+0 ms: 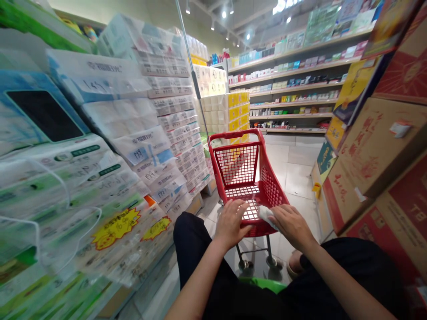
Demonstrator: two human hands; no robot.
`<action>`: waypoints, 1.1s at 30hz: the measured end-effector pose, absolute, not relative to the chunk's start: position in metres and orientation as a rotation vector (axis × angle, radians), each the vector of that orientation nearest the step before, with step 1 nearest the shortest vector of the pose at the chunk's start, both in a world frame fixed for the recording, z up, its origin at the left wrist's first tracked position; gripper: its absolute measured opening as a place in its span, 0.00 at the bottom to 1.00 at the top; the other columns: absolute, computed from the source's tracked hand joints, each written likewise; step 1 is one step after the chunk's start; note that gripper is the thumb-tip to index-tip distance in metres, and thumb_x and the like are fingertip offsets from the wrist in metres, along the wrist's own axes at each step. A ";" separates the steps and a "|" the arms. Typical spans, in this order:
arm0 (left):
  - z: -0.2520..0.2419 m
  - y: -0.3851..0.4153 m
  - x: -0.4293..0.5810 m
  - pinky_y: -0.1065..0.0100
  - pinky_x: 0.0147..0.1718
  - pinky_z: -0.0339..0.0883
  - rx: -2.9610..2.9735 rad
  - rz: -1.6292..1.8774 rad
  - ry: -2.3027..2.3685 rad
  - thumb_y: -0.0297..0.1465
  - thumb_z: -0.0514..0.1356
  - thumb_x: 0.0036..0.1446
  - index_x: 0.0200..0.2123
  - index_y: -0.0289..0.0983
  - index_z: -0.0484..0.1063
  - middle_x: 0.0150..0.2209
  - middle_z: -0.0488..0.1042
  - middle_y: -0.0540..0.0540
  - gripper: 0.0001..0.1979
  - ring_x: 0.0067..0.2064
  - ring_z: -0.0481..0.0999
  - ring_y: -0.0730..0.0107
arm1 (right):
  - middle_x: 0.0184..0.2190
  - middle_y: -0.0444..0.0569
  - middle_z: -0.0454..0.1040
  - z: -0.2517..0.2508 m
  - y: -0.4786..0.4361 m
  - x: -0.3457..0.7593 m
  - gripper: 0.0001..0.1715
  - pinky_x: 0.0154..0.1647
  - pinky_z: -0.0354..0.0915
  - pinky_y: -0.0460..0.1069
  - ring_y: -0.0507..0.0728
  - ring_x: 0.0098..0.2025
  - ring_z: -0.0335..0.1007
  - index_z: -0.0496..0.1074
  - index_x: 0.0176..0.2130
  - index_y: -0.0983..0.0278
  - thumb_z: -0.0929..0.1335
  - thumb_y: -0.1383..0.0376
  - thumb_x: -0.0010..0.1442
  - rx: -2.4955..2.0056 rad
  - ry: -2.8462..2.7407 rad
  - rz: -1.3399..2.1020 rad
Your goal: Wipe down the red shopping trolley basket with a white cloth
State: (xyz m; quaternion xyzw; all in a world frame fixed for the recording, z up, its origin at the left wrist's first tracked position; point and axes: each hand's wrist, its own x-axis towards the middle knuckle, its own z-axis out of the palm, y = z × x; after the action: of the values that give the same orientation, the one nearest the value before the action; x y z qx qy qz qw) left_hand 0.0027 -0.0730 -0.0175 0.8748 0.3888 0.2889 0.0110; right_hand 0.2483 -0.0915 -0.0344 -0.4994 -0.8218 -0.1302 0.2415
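A red plastic shopping cart (273, 186) with a grid basket stands between my knees, its near rim facing me. My left hand (232, 221) rests at the near left part of this rim, fingers stretched out and the thumb apart, with nothing in it. At the near right corner, my right hand (293, 223) has its fingers closed round a crumpled white cloth (266, 214), which lies against the rim. Whether it is fabric or tissue I cannot tell for sure. The cart's basket looks bare inside. A thin metal pole (195, 80) rises at its far left corner.
Tissue packs (133, 120) are stacked high on the left, with a dark-screened phone (45, 114) and a white cable (68, 191) on them. Cardboard boxes (367, 142) line the right. Stocked shelves (293, 100) stand behind. I sit on something green (265, 283).
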 end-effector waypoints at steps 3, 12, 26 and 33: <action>-0.025 -0.063 -0.016 0.46 0.66 0.42 2.726 0.944 1.223 0.43 0.66 0.51 0.57 0.42 0.59 0.59 0.63 0.42 0.33 0.64 0.58 0.54 | 0.31 0.48 0.72 -0.032 -0.090 0.252 0.15 0.43 0.55 0.51 0.56 0.38 0.64 0.66 0.34 0.62 0.58 0.59 0.69 -1.382 -2.228 -0.360; -0.060 -0.053 0.002 0.48 0.62 0.52 2.686 1.018 1.261 0.36 0.60 0.55 0.65 0.36 0.42 0.61 0.60 0.36 0.40 0.65 0.55 0.52 | 0.29 0.50 0.71 -0.028 -0.091 0.173 0.13 0.38 0.53 0.52 0.57 0.34 0.63 0.66 0.33 0.62 0.59 0.63 0.68 -1.399 -2.164 -0.499; -0.046 -0.053 -0.014 0.53 0.60 0.58 2.720 1.037 1.073 0.37 0.63 0.54 0.54 0.41 0.61 0.51 0.69 0.42 0.26 0.65 0.57 0.55 | 0.34 0.47 0.74 -0.039 -0.089 0.210 0.11 0.47 0.55 0.52 0.55 0.40 0.67 0.69 0.39 0.62 0.61 0.60 0.67 -1.252 -2.307 -0.377; -0.045 -0.053 -0.018 0.50 0.59 0.59 2.709 1.020 1.131 0.39 0.65 0.53 0.54 0.43 0.62 0.51 0.69 0.42 0.27 0.64 0.58 0.53 | 0.36 0.48 0.75 -0.040 -0.083 0.274 0.15 0.54 0.54 0.55 0.57 0.43 0.68 0.70 0.40 0.60 0.59 0.57 0.68 -1.278 -2.169 -0.513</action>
State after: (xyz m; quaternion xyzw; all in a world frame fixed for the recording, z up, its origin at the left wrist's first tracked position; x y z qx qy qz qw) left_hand -0.0181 -0.0533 -0.0453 0.8716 0.3638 0.3282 0.0168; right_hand 0.2742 -0.0829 -0.0397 -0.4773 -0.8098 -0.1916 0.2825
